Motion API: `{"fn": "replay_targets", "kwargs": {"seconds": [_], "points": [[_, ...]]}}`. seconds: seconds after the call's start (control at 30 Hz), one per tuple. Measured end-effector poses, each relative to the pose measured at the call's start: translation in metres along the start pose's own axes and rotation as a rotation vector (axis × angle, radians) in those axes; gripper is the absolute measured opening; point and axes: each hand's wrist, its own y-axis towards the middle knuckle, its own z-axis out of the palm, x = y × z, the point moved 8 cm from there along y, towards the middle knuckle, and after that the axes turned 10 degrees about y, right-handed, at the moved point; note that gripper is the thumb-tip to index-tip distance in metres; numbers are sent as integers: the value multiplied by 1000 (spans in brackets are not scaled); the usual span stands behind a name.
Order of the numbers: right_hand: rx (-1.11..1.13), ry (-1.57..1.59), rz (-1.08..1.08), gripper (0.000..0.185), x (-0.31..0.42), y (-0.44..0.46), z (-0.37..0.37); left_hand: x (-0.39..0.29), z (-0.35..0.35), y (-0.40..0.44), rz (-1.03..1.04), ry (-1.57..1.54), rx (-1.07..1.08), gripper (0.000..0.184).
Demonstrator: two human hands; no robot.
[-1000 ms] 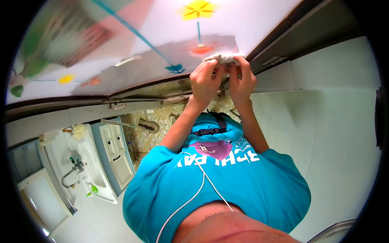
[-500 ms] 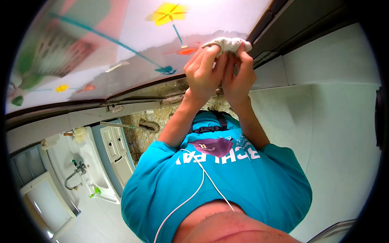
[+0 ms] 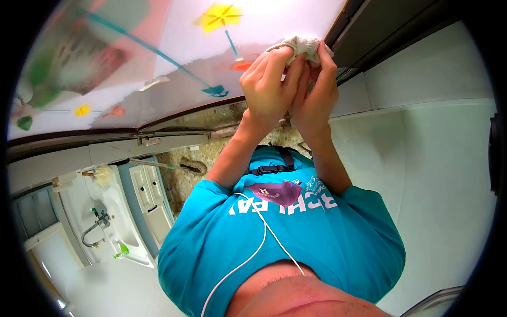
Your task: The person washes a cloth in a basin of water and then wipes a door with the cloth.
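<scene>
Both of my hands are raised together near the top middle of the head view, pinching a bunched whitish cloth (image 3: 302, 48). My left hand (image 3: 267, 87) grips the cloth's left part with bent fingers. On the right side of the cloth, my right hand (image 3: 318, 98) has its fingers closed round the edge. The cloth lies against a decorated glossy panel (image 3: 179, 47), close to the panel's dark frame (image 3: 338, 26). A yellow flower print (image 3: 219, 18) and a greyish, ragged-edged area show on the panel left of my hands.
A white sink (image 3: 117, 211) with a curved faucet (image 3: 94, 232) stands at the lower left, beside a cabinet (image 3: 150, 201). A brush with a long handle (image 3: 193, 166) is over the patterned floor (image 3: 174, 185). Pale wall tiles (image 3: 438, 158) fill the right side.
Over the last second, both hands and the cloth have moved up in view, along the panel beside the dark frame. The cloth stays held in both hands.
</scene>
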Motion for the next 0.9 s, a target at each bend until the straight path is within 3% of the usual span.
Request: {"fn": "replay_targets", "kwargs": {"seconds": [0.1, 0.43, 0.57, 0.73, 0.9], "points": [[5, -33, -13, 41, -1, -5, -1, -2, -3, -5, 43, 9, -34, 17], [98, 67, 276, 38, -56, -67, 12, 41, 6, -73, -132, 128, 198, 19], [176, 255, 159, 34, -31, -80, 26, 47, -43, -91, -319, 105, 107, 19], [418, 479, 281, 28, 12, -127, 79, 69, -132, -154, -558, 183, -16, 18], [751, 666, 303, 25, 76, -199, 140, 74, -232, -255, -947, 68, -231, 14]]}}
